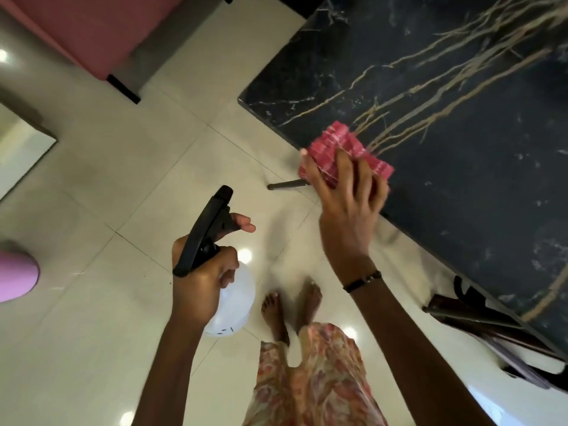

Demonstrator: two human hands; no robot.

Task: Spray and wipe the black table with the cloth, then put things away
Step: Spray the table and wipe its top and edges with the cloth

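Observation:
The black marble table point(445, 87) with pale veins fills the upper right. A folded pink-red cloth point(344, 146) lies on its near left edge, pressed flat under my right hand point(347, 204), fingers spread over it. My left hand point(199, 278) holds a spray bottle point(233, 302) over the floor to the left of the table. The bottle has a white round body and a black trigger head point(206, 232) that points up and away; my index finger stretches out past the trigger.
Glossy cream floor tiles point(92, 333) spread below. A pink sofa point(92, 29) stands at the upper left, a pink object point(15, 272) at the left edge. A dark chair point(491, 333) is tucked under the table at the lower right. A thin table leg point(285, 184) and my bare feet point(289, 309) show.

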